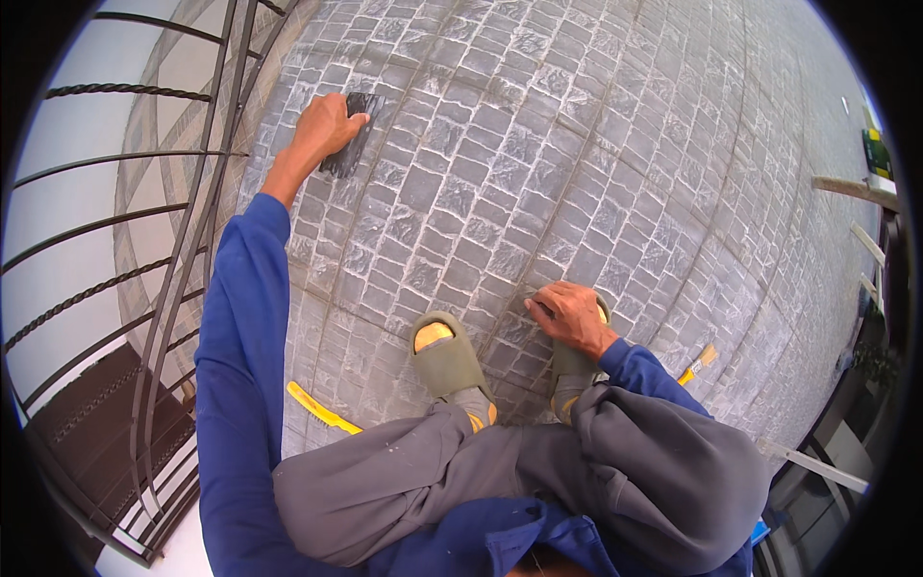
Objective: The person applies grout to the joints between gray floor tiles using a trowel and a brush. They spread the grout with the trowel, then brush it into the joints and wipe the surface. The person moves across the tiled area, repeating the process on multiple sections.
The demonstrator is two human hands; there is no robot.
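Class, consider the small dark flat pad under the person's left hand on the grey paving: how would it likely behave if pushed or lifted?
The small dark flat pad looks thin, so probably light. Lying flat under the left hand, it should slide rather than roll, perhaps dragging on the rough grey stone paving. Its stiffness cannot be judged.

Sleeves (pixel 236 365): long, bright blue; bunched at elbows
Trousers (pixel 538 481): loose grey cloth; pale specks at the knee
Slippers (pixel 445 358): olive-green foam slides, open toes
Socks (pixel 433 336): yellow-orange at the toes
Hands (pixel 322 130): bare, no gloves
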